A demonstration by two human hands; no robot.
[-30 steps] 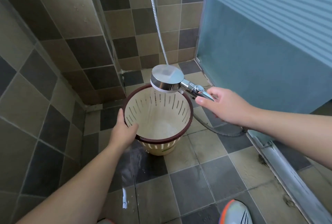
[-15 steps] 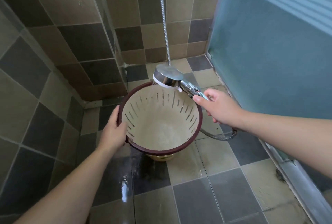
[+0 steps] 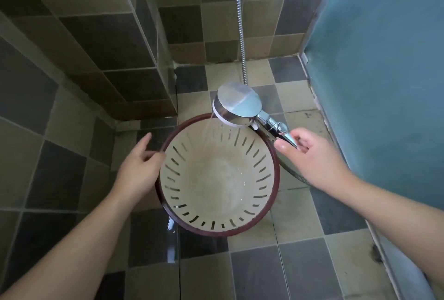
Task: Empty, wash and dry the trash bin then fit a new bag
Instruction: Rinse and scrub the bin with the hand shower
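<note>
Gripping shower head handle, right hand; left hand touching bin rim, fingers relaxed; bin base hidden.

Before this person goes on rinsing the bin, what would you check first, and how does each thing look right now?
1. Bin emptied: ok. The trash bin shows only a bare, wet bottom.
2. Water aimed inside: ok. The shower head sprays over the far rim onto the inner wall.
3. Shower head held securely: ok. The right hand grips its handle.
4. Bin steadied: not ok. The left hand rests beside the rim with fingers spread, not gripping.
5. Water draining out: cannot tell. The side slots are open; the floor looks wet beside the bin.
</note>
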